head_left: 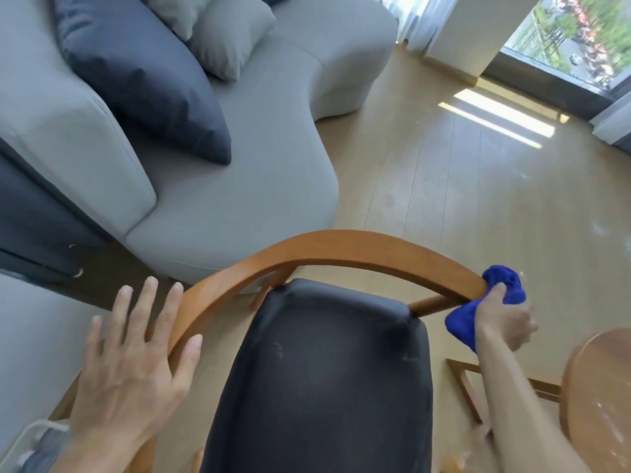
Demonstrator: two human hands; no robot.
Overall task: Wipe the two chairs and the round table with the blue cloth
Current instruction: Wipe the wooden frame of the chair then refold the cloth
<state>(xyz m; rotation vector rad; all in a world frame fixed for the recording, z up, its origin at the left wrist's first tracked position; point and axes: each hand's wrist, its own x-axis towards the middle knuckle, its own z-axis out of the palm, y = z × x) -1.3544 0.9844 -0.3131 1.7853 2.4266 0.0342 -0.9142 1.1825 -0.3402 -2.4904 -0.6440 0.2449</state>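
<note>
A wooden chair with a curved backrest rail (327,249) and a black padded seat (321,380) stands right below me. My right hand (503,320) grips the bunched blue cloth (502,285) and holds it against the right end of the rail. My left hand (133,363) is spread with straight fingers over the left end of the rail, the thumb lying on the wood. The round wooden table (601,397) shows at the lower right edge, only partly in view. No second chair is visible.
A grey curved sofa (239,199) with a dark blue cushion (143,80) and grey cushions stands just behind the chair. Light wood floor (461,199) stretches to the right toward a window. A white object (34,442) sits at the lower left corner.
</note>
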